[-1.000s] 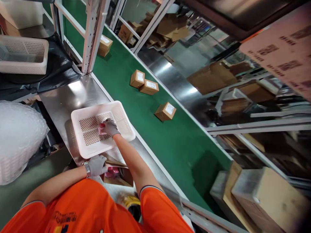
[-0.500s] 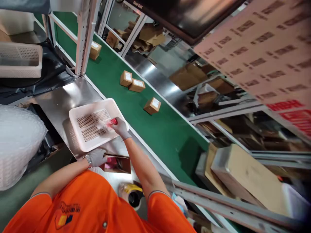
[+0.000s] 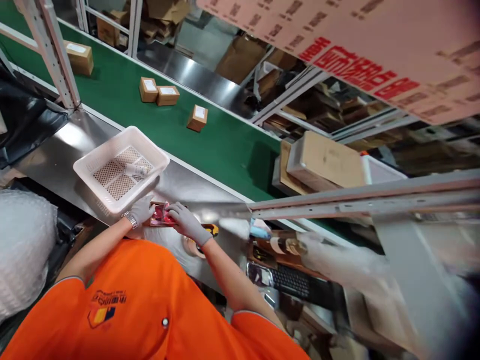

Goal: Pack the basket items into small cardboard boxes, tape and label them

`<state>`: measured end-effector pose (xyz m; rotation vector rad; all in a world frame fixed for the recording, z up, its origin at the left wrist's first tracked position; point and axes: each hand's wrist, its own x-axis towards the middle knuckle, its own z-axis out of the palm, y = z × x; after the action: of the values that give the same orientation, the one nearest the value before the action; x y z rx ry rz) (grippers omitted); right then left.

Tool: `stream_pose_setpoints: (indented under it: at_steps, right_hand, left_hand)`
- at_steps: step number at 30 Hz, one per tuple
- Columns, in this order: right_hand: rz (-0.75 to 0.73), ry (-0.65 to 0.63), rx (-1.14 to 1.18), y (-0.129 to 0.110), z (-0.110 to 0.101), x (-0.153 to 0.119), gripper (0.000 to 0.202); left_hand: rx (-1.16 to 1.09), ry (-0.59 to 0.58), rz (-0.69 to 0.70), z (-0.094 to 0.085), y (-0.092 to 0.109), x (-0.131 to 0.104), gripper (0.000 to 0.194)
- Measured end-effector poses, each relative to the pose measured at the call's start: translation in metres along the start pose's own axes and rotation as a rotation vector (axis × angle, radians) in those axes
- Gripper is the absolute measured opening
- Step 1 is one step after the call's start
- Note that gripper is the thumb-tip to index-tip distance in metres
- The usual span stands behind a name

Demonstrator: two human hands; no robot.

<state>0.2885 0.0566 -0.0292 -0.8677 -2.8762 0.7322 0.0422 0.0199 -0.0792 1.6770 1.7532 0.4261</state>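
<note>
Cardboard box sits pinched in gloved left fingers, right fingers bent against glossy pink wrapping, grip unclear

The gloved left hand touches an open carton while the right hand touches pink packaging inside.

- Green conveyor belt, crossing the view.
- On it, two small cartons with white labels, touching each other.
- Near these, one more labelled carton, standing alone.
- At left edge, bubble wrap.
- At lower right, black keyboard.
- At upper right, pinkish board with red characters.
</note>
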Motion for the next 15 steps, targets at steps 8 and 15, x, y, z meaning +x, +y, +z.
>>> stream_pose_setpoints:
  at_steps: [8, 15]
  right_hand:
    - [0.064, 0.042, 0.167, -0.002, 0.012, -0.022, 0.038]
    - [0.253, -0.060, 0.091, -0.007, 0.010, 0.013, 0.038]
  left_hand:
    - [0.157, 0.068, 0.158, -0.006, 0.017, -0.007, 0.035]
    - [0.301, 0.075, 0.301, -0.005, 0.040, -0.014, 0.031]
